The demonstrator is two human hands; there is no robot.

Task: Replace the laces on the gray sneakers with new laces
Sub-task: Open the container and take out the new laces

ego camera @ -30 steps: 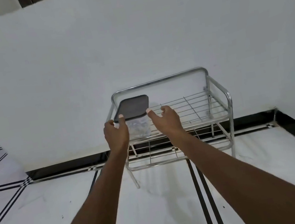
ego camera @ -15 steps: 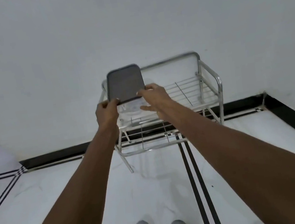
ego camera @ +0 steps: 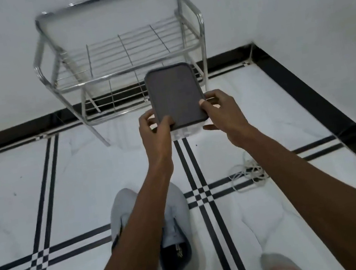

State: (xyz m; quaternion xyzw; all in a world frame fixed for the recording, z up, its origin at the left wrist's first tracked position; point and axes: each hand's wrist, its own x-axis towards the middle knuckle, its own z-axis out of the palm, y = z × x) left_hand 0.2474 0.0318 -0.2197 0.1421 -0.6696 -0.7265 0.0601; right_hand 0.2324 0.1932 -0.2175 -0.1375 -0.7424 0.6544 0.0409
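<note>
Lidded container [ego camera: 175, 96] is being gripped by left hand [ego camera: 154, 124] and right hand [ego camera: 222, 111], frame centre; rigid, probably light. Gray sneakers [ego camera: 173, 225] are lying below; cord pile [ego camera: 247, 175] looks limp

Single head view, steep downward, close over floor [ego camera: 70, 200].

A shiny chrome-look metal wire rack [ego camera: 121, 57] stands on a glossy, polished white floor [ego camera: 62, 182] of marble-look tile with black inlay stripes. The clear plastic container [ego camera: 185, 131] carries a matt dark gray lid [ego camera: 175, 95]. The gray sneakers [ego camera: 173, 227] show soft, matt cloth uppers; the loose white laces [ego camera: 248, 173] look like woven cord.
</note>
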